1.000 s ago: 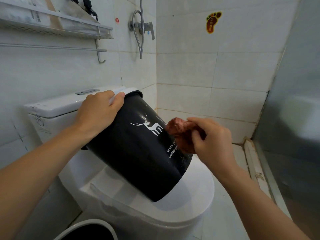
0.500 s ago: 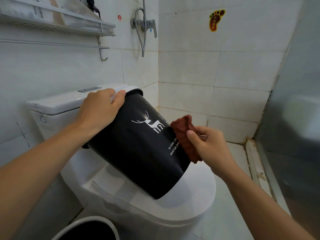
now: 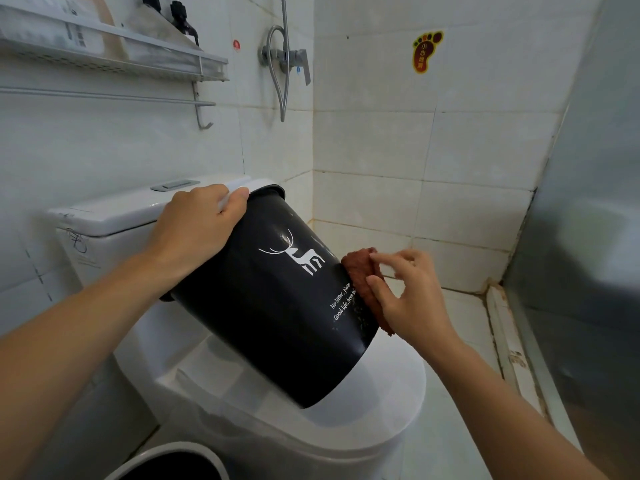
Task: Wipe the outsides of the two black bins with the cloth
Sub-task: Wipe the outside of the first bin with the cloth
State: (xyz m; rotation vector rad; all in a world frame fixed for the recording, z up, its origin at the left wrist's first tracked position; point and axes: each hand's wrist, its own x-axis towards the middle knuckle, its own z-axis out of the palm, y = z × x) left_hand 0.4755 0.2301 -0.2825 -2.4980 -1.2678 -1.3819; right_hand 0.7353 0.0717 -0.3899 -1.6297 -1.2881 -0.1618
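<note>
Black bin is being held tilted over the closed toilet lid, its bottom edge resting on the lid and its open top leaning back toward the cistern. Its rim is being gripped by the left hand, fingers curled over the edge and closed tight on it. A white deer print and a few lines of white lettering are being shown on the side facing the camera. Against the bin's right flank, a reddish-brown cloth is being pressed by the right hand; the thumb and lower fingers are being laid flat on the fabric while the upper fingers are being lifted and spread, slightly blurred. Pale specks are being seen on the black wall just beside the cloth.

Space is being crowded on every side. Just behind the bin, the tiled corner is closing in, with a shower valve and hose hanging on the wall above. A wire shelf with a towel rail under it is jutting out at the upper left. A foot-shaped sticker is being displayed on the far wall. At the right, a frosted panel is hemming in the floor. At the bottom edge, the white-rimmed mouth of a second bin is being partly cut off beside the toilet base.
</note>
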